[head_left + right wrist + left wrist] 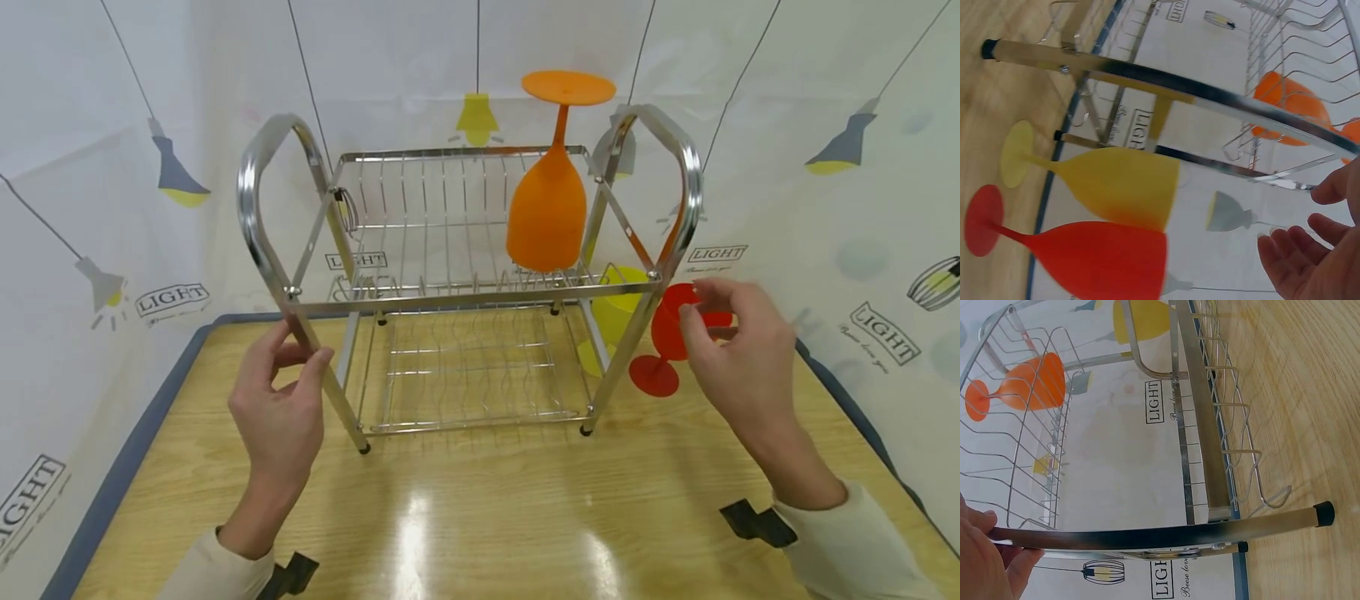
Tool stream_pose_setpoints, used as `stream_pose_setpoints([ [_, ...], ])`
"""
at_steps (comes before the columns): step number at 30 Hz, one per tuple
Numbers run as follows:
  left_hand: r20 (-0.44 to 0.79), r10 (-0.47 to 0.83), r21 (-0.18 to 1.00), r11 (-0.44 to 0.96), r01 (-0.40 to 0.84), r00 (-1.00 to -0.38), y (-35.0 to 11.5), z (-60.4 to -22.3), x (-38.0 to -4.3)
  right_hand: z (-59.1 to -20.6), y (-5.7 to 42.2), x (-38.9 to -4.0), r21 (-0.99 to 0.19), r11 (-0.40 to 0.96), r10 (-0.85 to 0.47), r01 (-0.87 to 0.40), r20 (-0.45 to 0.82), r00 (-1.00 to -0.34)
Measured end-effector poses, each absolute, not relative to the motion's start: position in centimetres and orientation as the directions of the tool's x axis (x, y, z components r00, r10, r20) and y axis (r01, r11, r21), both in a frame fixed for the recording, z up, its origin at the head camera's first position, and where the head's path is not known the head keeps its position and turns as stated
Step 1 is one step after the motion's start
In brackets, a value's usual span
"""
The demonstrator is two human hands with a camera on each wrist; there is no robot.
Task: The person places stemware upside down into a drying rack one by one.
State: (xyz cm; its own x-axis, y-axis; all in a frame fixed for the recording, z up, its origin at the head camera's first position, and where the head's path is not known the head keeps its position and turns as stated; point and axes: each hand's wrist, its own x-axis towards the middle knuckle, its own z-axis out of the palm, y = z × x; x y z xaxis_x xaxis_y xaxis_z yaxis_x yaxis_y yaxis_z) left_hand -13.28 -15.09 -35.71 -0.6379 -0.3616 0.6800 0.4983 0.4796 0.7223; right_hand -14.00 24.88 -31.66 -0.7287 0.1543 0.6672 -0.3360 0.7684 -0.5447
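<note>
A two-tier metal dish rack (465,297) stands on the table. My left hand (281,408) pinches its left front post between thumb and fingers, just below the upper tier. On the upper tier's right side, an orange plastic goblet (551,208) is set upside down with its foot in the air. My right hand (746,358) holds nothing, its fingers loosely bent. It partly covers a red goblet (667,329) in the head view. The right wrist view has the thumb (1334,187) close by the rack's right post.
A yellow goblet (1122,181) stands upright beside the red one, right of the rack. The lower tier (480,427) has wire dividers. A white sheet printed with lamps (420,67) hangs behind and along both sides of the wooden table (480,508).
</note>
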Motion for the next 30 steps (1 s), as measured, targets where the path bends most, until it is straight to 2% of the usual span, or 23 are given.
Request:
stream_pose_setpoints([
  [8,0.674,-0.36,0.727,0.477,0.493,-0.645,-15.0,-35.8,-13.3,-33.8,26.3,-14.8,-0.636,0.765,0.289,-0.103,0.482,-0.827],
  [15,0.675,-0.355,0.724,0.485,0.49,-0.647,-15.1,-35.9,-13.3,-35.8,27.9,-15.9,-0.732,0.671,0.381,0.115,0.208,-0.901],
  [20,0.674,-0.36,0.727,0.482,0.489,-0.645,-15.1,-36.1,-13.3,-37.4,28.8,-16.8,-0.773,0.608,0.389,0.182,0.09,-0.917],
  [30,0.68,-0.359,0.722,0.482,0.496,-0.64,-14.9,-36.0,-13.3,-39.2,29.4,-18.5,-0.845,0.508,0.417,0.165,0.074,-0.906],
])
